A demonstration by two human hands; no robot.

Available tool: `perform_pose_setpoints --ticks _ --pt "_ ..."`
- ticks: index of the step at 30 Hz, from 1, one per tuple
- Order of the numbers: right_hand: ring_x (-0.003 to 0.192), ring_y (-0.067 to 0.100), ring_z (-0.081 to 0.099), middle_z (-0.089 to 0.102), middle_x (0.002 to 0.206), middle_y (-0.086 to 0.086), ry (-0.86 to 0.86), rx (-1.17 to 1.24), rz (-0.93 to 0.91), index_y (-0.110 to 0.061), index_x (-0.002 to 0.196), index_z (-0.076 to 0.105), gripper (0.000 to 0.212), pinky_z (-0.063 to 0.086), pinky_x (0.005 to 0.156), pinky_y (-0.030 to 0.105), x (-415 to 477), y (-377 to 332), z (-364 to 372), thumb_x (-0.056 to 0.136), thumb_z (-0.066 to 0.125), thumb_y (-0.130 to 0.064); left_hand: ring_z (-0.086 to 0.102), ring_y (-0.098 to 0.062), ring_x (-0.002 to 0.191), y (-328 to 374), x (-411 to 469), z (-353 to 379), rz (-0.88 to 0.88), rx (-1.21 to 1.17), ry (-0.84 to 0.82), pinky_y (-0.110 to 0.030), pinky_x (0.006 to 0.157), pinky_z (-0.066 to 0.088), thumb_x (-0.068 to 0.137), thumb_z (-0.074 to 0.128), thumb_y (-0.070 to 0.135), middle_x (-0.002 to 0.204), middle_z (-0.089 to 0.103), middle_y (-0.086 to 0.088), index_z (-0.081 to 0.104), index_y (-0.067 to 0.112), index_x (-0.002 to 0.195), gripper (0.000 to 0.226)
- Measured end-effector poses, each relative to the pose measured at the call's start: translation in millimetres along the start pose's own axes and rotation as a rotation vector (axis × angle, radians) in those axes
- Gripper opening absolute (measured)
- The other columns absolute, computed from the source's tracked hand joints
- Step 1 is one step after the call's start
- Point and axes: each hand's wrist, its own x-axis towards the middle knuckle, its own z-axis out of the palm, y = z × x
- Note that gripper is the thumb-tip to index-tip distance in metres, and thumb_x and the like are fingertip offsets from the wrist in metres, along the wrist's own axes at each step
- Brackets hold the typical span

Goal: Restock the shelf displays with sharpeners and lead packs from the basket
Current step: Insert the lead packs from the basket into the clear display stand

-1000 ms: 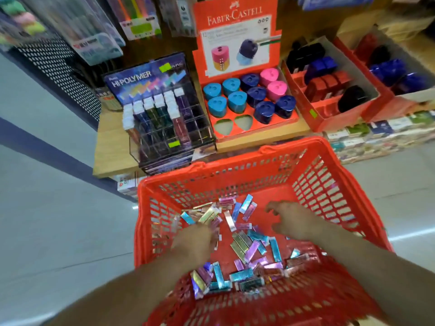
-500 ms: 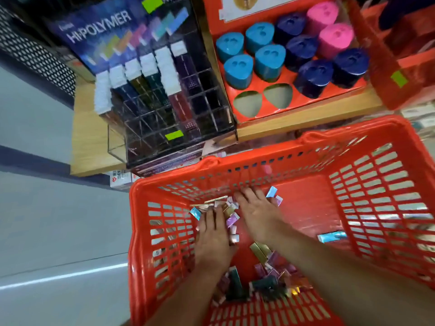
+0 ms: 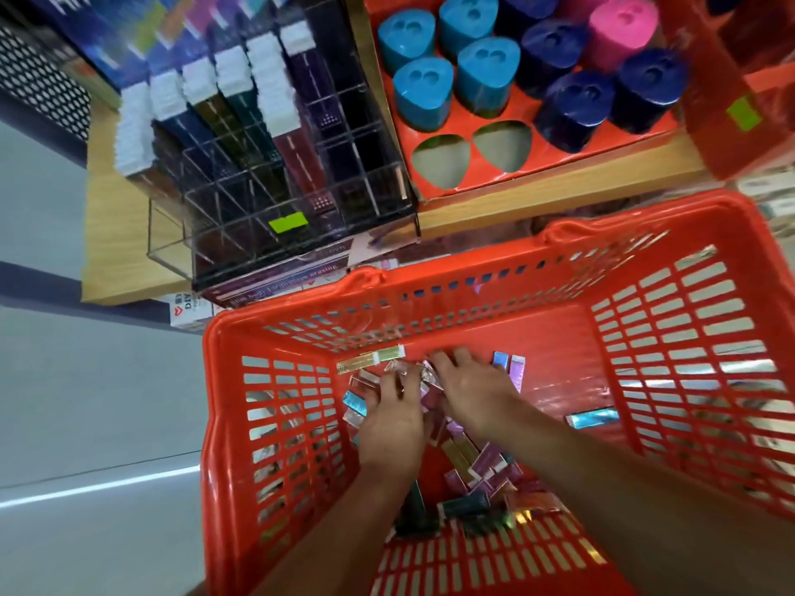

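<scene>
Several small shiny lead packs [image 3: 469, 471] lie on the floor of the red basket [image 3: 671, 337]. My left hand [image 3: 393, 419] and my right hand [image 3: 475, 391] lie palm down, side by side, on a cluster of packs in the basket's far left corner, fingers stretched over them. A gold pack [image 3: 370, 359] lies just beyond my fingertips. A cyan pack [image 3: 591, 417] lies alone to the right. No sharpeners show in the basket. On the shelf stand the clear lead display [image 3: 279, 178] and the red sharpener tray [image 3: 559, 161].
The lead display's back rows hold white-capped packs; its front compartments look empty. The sharpener tray holds blue, navy and pink sharpeners [image 3: 423, 94], with two empty triangular holes [image 3: 439, 161] at its front. The wooden shelf edge [image 3: 559, 200] lies just beyond the basket. Grey floor is to the left.
Both hands moved from the middle of the basket to its far left corner and came together over the packs. The view dropped closer to the basket and shelf.
</scene>
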Motion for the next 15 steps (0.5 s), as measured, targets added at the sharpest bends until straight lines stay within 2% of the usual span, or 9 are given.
perform_pose_setpoints --ticks 3,6,8,10,11,13,15 --pt "0.108 0.038 0.06 0.043 0.132 0.014 -0.06 0.03 0.004 -0.017 0.139 0.034 0.058 0.049 0.081 0.04 -4 -5 1 0.088 0.061 -0.023 0.056 -0.028 0.111 1 -1 -6 0.042 -0.002 -0.037 -0.035 0.081 0.047 0.096 0.048 0.033 0.127 0.051 -0.006 0.033 0.021 0.139 0.047" --pt "0.109 0.035 0.059 0.046 0.135 0.013 -0.042 0.169 -0.011 -0.015 0.141 0.037 0.049 0.048 0.083 0.036 -8 -1 2 0.095 0.052 -0.025 0.065 -0.027 0.091 -4 -3 -4 -0.037 -0.284 0.013 -0.034 0.072 0.051 0.094 0.049 0.024 0.104 0.067 -0.004 0.05 0.024 0.125 0.031" --pt "0.1 0.028 0.059 0.055 0.128 0.012 -0.113 0.45 0.055 -0.014 0.139 0.042 0.041 0.047 0.08 0.031 -12 4 -1 0.1 0.046 -0.027 0.068 -0.026 0.085 -5 -4 -9 -0.235 -0.589 -0.031 -0.038 0.075 0.055 0.094 0.053 0.019 0.099 0.071 -0.005 0.056 0.025 0.122 0.029" --pt "0.076 0.025 0.057 0.062 0.105 0.013 -0.211 0.924 0.235 -0.012 0.133 0.047 0.033 0.043 0.061 0.03 -22 6 -9 0.101 0.045 -0.022 0.07 -0.028 0.077 -2 -4 -20 -0.501 -1.034 -0.148 -0.046 0.073 0.059 0.094 0.056 0.011 0.097 0.07 -0.008 0.056 0.021 0.121 0.029" --pt "0.066 0.024 0.055 0.062 0.095 0.014 -0.243 1.148 0.317 -0.011 0.129 0.051 0.03 0.04 0.055 0.03 -30 7 -13 0.1 0.047 -0.015 0.069 -0.026 0.07 -1 -5 -26 -0.604 -1.236 -0.216 -0.043 0.069 0.06 0.094 0.056 0.006 0.091 0.07 -0.008 0.056 0.017 0.116 0.025" --pt "0.061 0.021 0.057 0.066 0.093 0.013 -0.306 1.47 0.392 -0.018 0.12 0.06 0.032 0.042 0.049 0.027 -48 8 -22 0.095 0.05 -0.001 0.07 -0.022 0.068 2 -9 -43 -0.659 -1.52 -0.318 -0.035 0.059 0.058 0.093 0.055 0.0 0.085 0.073 -0.007 0.057 0.014 0.111 0.022" --pt "0.072 0.021 0.062 0.068 0.096 0.014 -0.365 1.632 0.351 -0.019 0.121 0.063 0.044 0.049 0.052 0.027 -64 6 -30 0.09 0.047 0.008 0.07 -0.024 0.081 3 -14 -52 -0.606 -1.647 -0.383 -0.035 0.063 0.056 0.091 0.058 0.0 0.097 0.072 -0.01 0.056 0.013 0.114 0.027"
